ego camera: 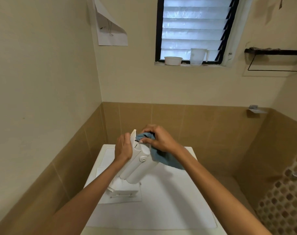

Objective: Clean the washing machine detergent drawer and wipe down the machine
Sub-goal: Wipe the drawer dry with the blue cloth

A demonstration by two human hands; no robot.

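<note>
- Fingers (150, 129) of my right hand (158, 139) are curled tight around a blue cloth (163, 158), pressing its bunched end into the top of the drawer (137, 168).
- My left hand (123, 148) grips the drawer's left side near the top, fingers wrapped behind it.
- White and tilted, the drawer stands with its lower end resting on the washing machine (169, 200).
- Behind, on the window ledge (188, 64), sit a bowl (173, 60) and a jug (197, 56), well apart from my hands.
</note>
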